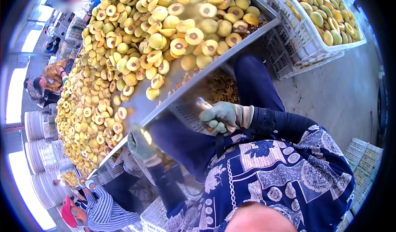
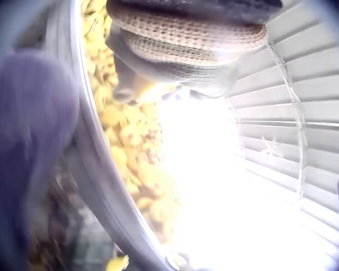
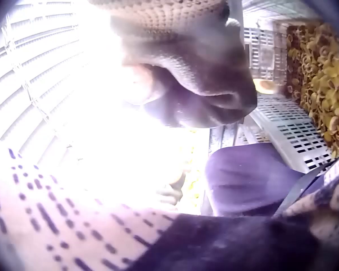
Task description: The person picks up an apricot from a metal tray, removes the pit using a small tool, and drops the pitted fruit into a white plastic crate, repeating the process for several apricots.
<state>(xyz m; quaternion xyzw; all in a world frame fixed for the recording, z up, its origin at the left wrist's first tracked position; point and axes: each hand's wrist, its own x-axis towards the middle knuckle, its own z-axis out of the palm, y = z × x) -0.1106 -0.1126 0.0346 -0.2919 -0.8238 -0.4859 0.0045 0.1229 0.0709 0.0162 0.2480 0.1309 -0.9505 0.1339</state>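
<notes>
Halved yellow peaches [image 1: 123, 62], many with reddish hollows, lie heaped on a metal-edged table [image 1: 202, 77]. My gloved left hand [image 1: 142, 146] is at the table's near edge, fingers around a bright yellow peach piece [image 2: 152, 91], partly lost in glare. Over my lap, my gloved right hand [image 1: 222, 114] is curled into a fist around a rounded tan object [image 3: 141, 84]; I cannot tell its kind. A blurred pale piece [image 1: 203, 104] with a bright glint shows just beyond the right fingers, beside the crate.
A crate of peach scraps [image 1: 222, 87] sits below the table edge, between my knees. Stacked white crates [image 1: 305, 38] full of peaches stand at the far right. Other people [image 1: 105, 209] sit along the table's left side, near stacked white tubs [image 1: 37, 153].
</notes>
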